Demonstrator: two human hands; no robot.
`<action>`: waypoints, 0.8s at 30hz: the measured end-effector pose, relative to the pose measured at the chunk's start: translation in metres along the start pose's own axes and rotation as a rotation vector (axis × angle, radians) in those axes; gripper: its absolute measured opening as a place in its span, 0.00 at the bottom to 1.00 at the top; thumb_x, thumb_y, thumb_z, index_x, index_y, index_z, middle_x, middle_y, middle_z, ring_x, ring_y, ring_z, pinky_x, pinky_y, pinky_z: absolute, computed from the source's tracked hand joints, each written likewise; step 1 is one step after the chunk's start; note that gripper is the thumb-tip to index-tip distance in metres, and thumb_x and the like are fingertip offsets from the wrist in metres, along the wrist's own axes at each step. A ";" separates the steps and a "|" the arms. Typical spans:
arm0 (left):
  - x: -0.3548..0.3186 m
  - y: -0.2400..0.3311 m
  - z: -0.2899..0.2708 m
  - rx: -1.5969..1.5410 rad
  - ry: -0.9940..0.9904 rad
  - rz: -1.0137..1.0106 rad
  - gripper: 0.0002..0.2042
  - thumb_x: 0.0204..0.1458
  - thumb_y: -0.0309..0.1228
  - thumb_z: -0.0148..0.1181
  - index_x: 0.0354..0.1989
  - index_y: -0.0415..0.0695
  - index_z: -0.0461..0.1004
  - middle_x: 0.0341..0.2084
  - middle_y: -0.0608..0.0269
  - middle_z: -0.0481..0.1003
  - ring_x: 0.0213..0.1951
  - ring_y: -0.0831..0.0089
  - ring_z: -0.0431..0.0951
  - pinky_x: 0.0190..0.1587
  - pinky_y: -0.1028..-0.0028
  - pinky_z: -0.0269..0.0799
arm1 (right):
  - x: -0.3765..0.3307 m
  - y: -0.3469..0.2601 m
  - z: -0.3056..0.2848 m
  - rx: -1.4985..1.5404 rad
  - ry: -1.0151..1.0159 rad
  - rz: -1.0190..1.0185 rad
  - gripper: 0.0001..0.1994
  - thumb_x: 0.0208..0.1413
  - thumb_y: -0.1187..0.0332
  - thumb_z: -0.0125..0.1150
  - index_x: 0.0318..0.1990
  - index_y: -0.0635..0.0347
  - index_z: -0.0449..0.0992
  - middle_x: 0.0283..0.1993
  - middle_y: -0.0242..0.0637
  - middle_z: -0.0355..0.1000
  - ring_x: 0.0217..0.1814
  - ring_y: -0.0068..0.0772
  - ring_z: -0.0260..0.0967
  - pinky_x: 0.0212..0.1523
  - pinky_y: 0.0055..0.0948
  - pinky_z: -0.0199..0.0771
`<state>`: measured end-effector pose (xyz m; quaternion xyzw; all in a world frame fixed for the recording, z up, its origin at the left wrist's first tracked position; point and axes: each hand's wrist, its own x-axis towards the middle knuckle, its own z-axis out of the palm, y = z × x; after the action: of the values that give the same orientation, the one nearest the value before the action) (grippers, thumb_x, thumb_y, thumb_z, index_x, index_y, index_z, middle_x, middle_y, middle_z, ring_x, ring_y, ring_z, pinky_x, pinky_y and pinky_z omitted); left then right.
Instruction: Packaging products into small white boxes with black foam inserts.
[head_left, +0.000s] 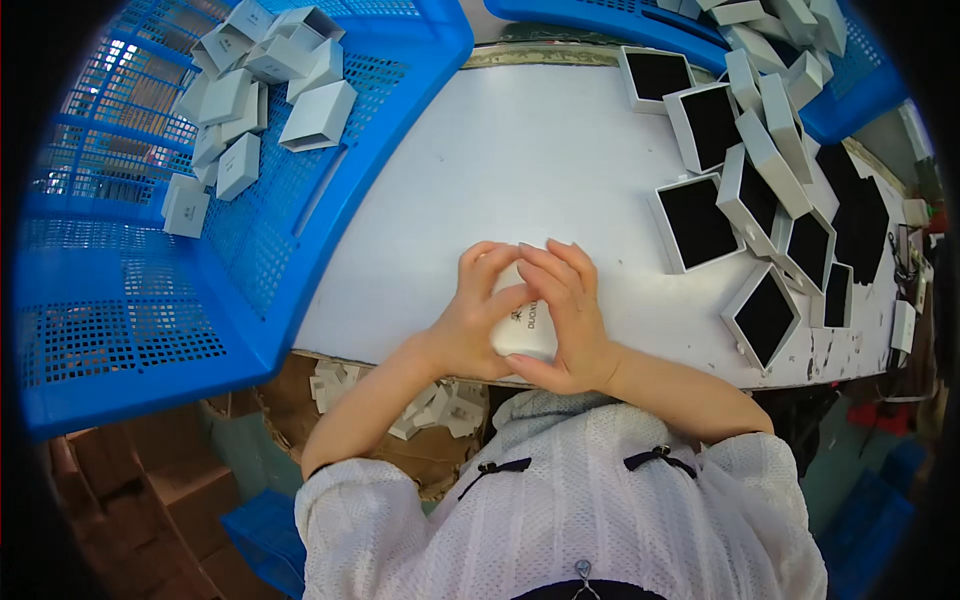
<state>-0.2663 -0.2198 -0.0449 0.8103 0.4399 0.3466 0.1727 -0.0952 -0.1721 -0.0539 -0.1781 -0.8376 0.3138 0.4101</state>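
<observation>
Two hands, the left hand (468, 322) and right hand (568, 318), close their grip around one small white box (522, 330) at the near edge of the white tabletop (520, 160), fingers wrapped over it as if to press it shut. Open black-lined boxes (745, 215) crowd the right; a blue crate (250, 290) of closed boxes stands left.

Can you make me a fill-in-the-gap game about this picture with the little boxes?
1. Both hands, the left hand and the right hand, hold one small ____ box.
2. The closed boxes on the left lie in a big ____ crate.
3. The open boxes on the right have ____ insides.
4. The hands are over a ____ table.

Missing words: white; blue; black; white
</observation>
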 end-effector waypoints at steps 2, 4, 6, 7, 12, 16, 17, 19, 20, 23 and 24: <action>-0.011 0.005 -0.008 0.038 0.011 -0.097 0.38 0.27 0.37 0.71 0.53 0.42 0.63 0.53 0.47 0.58 0.55 0.47 0.56 0.57 0.53 0.52 | 0.011 0.003 0.004 0.111 -0.036 -0.031 0.40 0.41 0.53 0.62 0.61 0.65 0.55 0.63 0.50 0.52 0.65 0.55 0.46 0.63 0.54 0.40; -0.031 0.017 -0.030 0.109 -0.066 -0.293 0.42 0.26 0.38 0.72 0.54 0.40 0.60 0.52 0.48 0.59 0.55 0.48 0.57 0.57 0.54 0.52 | 0.037 0.009 -0.012 -0.092 -0.288 -0.058 0.38 0.45 0.53 0.60 0.62 0.61 0.56 0.64 0.50 0.53 0.67 0.52 0.46 0.63 0.54 0.40; -0.042 0.037 -0.077 0.241 -0.320 -0.492 0.46 0.24 0.40 0.73 0.57 0.40 0.57 0.52 0.48 0.58 0.56 0.46 0.56 0.58 0.54 0.51 | 0.071 0.047 -0.035 -0.406 -0.218 -0.060 0.32 0.45 0.57 0.60 0.58 0.60 0.62 0.59 0.50 0.59 0.64 0.48 0.52 0.61 0.53 0.46; -0.049 0.047 -0.103 0.346 -0.479 -0.611 0.48 0.23 0.41 0.74 0.58 0.40 0.56 0.53 0.48 0.58 0.57 0.46 0.55 0.59 0.54 0.50 | 0.093 0.068 -0.053 -0.643 -0.184 0.008 0.25 0.44 0.62 0.60 0.51 0.60 0.67 0.51 0.46 0.65 0.57 0.46 0.59 0.57 0.50 0.53; -0.037 0.013 -0.168 0.588 -0.287 -0.649 0.45 0.32 0.41 0.71 0.63 0.47 0.55 0.57 0.48 0.57 0.61 0.46 0.52 0.61 0.52 0.48 | 0.127 0.142 -0.112 -1.533 -0.372 0.170 0.07 0.48 0.71 0.53 0.34 0.57 0.76 0.34 0.37 0.74 0.46 0.38 0.68 0.57 0.44 0.55; 0.000 -0.109 -0.187 0.911 -0.134 -0.513 0.42 0.38 0.41 0.68 0.64 0.50 0.53 0.61 0.47 0.54 0.63 0.47 0.52 0.61 0.52 0.50 | 0.136 0.118 -0.087 -1.246 -0.371 -0.053 0.05 0.48 0.71 0.54 0.33 0.55 0.74 0.33 0.37 0.74 0.44 0.37 0.70 0.53 0.38 0.59; 0.010 -0.136 -0.194 1.015 -0.147 -0.506 0.42 0.38 0.43 0.68 0.64 0.50 0.53 0.62 0.47 0.53 0.63 0.47 0.51 0.60 0.51 0.51 | 0.137 0.102 -0.075 -1.146 -0.361 -0.096 0.05 0.48 0.70 0.54 0.32 0.55 0.74 0.33 0.37 0.74 0.43 0.37 0.70 0.51 0.37 0.61; 0.026 -0.189 -0.204 0.942 0.002 -0.710 0.47 0.35 0.52 0.68 0.65 0.52 0.51 0.62 0.46 0.53 0.63 0.47 0.52 0.60 0.49 0.51 | 0.133 0.075 -0.052 -0.994 -0.393 -0.149 0.04 0.48 0.69 0.54 0.31 0.55 0.73 0.31 0.36 0.74 0.41 0.35 0.70 0.45 0.38 0.63; 0.036 -0.214 -0.208 0.933 0.002 -0.692 0.47 0.35 0.52 0.68 0.65 0.52 0.51 0.62 0.46 0.53 0.63 0.47 0.52 0.60 0.49 0.51 | 0.124 0.064 -0.041 -0.941 -0.442 -0.142 0.05 0.48 0.68 0.55 0.31 0.56 0.73 0.30 0.37 0.73 0.40 0.36 0.70 0.44 0.38 0.64; 0.063 -0.240 -0.200 0.717 0.070 -1.250 0.57 0.26 0.62 0.66 0.66 0.47 0.47 0.59 0.39 0.57 0.60 0.45 0.59 0.59 0.46 0.50 | 0.117 0.049 -0.038 -0.641 -0.544 0.041 0.05 0.47 0.69 0.57 0.32 0.58 0.72 0.31 0.39 0.73 0.40 0.40 0.69 0.43 0.39 0.65; 0.062 -0.242 -0.200 0.707 0.062 -1.246 0.57 0.26 0.62 0.66 0.66 0.47 0.47 0.59 0.39 0.57 0.60 0.45 0.59 0.59 0.46 0.50 | 0.118 0.046 -0.042 -0.380 -0.592 0.192 0.06 0.47 0.71 0.59 0.33 0.60 0.71 0.33 0.39 0.72 0.40 0.42 0.68 0.43 0.39 0.66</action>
<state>-0.5294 -0.0394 -0.0208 0.4055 0.9115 0.0433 0.0532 -0.1309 -0.0563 0.0024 -0.2306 -0.9428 0.2276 0.0781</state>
